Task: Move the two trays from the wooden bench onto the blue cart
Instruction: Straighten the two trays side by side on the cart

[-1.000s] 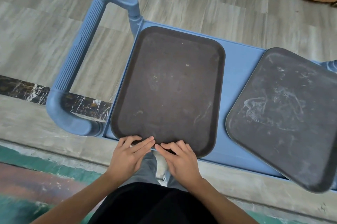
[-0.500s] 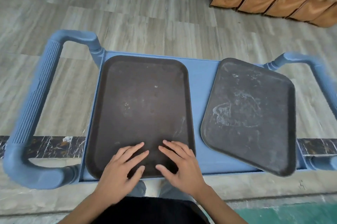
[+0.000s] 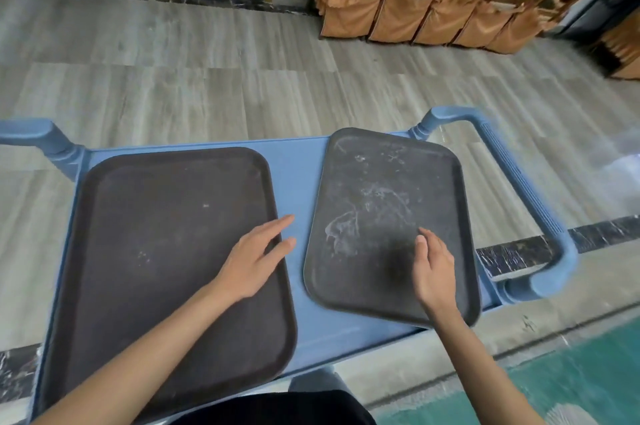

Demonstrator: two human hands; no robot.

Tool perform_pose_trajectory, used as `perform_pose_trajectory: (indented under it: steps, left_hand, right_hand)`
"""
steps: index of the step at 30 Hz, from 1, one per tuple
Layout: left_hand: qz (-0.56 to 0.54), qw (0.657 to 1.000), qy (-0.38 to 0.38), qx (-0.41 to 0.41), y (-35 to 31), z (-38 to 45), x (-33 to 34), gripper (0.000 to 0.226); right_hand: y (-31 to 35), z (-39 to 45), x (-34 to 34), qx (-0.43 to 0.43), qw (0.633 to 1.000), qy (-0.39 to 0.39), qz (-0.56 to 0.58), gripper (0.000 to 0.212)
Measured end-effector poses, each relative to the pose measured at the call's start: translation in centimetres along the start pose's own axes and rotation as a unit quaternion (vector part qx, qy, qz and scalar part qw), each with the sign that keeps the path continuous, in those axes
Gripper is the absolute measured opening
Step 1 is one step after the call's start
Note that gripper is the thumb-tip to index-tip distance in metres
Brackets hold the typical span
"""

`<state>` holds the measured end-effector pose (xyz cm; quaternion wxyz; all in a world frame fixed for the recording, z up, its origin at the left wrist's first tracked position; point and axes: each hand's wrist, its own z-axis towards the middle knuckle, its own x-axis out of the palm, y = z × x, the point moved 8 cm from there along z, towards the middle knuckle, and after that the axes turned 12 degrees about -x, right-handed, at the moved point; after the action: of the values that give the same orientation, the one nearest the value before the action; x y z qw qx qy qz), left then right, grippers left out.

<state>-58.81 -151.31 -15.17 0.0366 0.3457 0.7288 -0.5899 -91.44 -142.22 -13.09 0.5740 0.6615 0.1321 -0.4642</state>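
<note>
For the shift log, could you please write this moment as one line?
both trays on blue cart | left tray square | right tray skewed, near corner overhanging | left hand, right hand open, holding nothing

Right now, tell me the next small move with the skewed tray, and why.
Probably turn the right tray square with both hands. It lies askew on the blue cart, its near right corner past the cart's edge, while the left tray sits straight. The right hand is already over it; the left hand reaches toward it.
</note>
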Motion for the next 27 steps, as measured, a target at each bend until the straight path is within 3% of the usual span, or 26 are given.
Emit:
perform_pose_trajectory:
  steps: [3,6,13,16,20,27]
  left_hand:
    - [-0.146,0.984,0.0,-0.099,-1.0,4.1,2.1,0.046]
    - [-0.311,0.924,0.004,-0.221,-1.1,7.0,4.4,0.046]
    - [-0.427,0.857,-0.002,-0.289,-0.5,10.9,5.9,0.062]
    - [-0.439,0.849,0.034,-0.292,-1.4,11.6,6.9,0.068]
    - [-0.426,0.853,0.03,-0.3,-2.4,11.8,7.1,0.073]
    - [-0.429,0.852,0.034,-0.297,-2.6,10.5,6.1,0.092]
  right_hand:
    - [-4.5,3.4,-3.9,0.07,0.996,-0.037,0.046,0.042]
    - [-8.7,6.1,-5.9,0.15,0.982,-0.035,0.108,0.046]
    - [-12.6,11.5,-5.7,0.19,0.94,0.025,0.283,0.051]
    - [-13.3,12.8,-5.5,0.21,0.929,0.042,0.302,0.05]
    - [-13.7,13.4,-5.3,0.238,0.899,0.05,0.364,0.037]
    - [-14.1,15.2,-5.0,0.234,0.892,0.089,0.377,0.04]
